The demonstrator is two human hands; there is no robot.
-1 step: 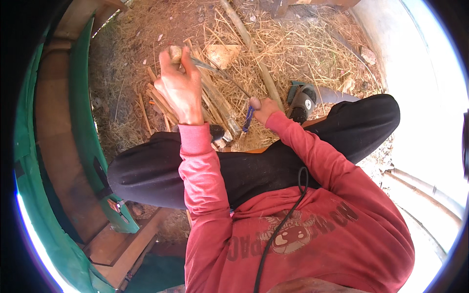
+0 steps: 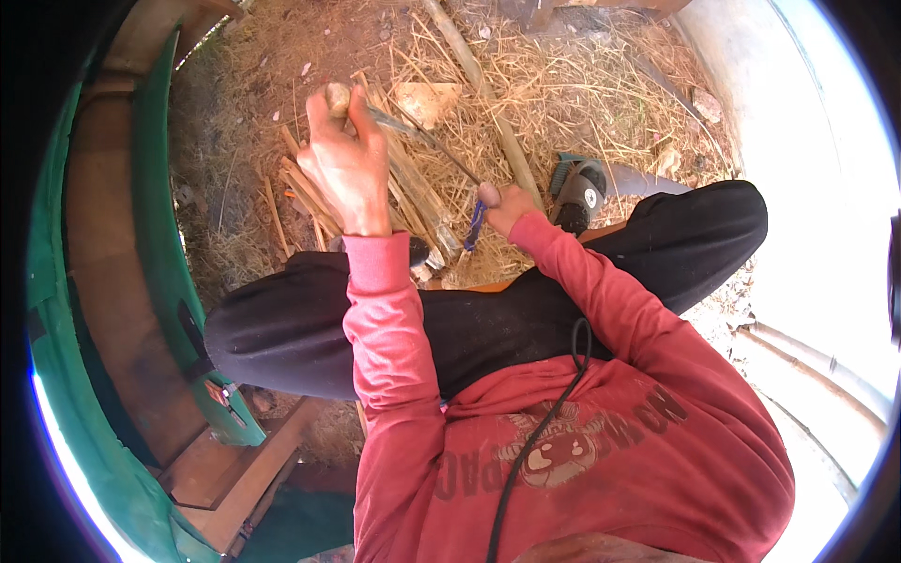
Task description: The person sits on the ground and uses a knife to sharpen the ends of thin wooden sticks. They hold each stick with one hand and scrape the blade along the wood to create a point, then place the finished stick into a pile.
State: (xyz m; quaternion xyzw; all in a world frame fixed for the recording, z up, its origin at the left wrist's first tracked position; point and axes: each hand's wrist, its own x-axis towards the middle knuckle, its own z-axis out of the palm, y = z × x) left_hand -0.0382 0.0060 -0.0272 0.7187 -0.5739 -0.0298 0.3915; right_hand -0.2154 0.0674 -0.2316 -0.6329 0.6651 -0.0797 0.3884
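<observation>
My left hand point(image 2: 347, 174) is closed around a pale, rounded wooden handle point(image 2: 338, 98). From that hand a narrow grey blade point(image 2: 399, 126) slants down to the right, like a knife's. A thin dark rod point(image 2: 458, 165) runs along the same line to my right hand point(image 2: 510, 208), which is closed at its lower end. Whether blade and rod are one piece I cannot tell. A blue strip point(image 2: 477, 226) hangs beside the right fingers. Split wood or bamboo pieces point(image 2: 419, 192) lie on the ground beneath, between my legs.
Straw point(image 2: 572, 108) covers the dirt floor, with a long pole point(image 2: 483, 89) across it. A flat pale piece point(image 2: 427, 101) lies near the blade. My sandalled foot point(image 2: 584, 192) is at right. Green sheeting with a wooden frame point(image 2: 155, 216) stands left; a pale wall point(image 2: 788, 103) rises right.
</observation>
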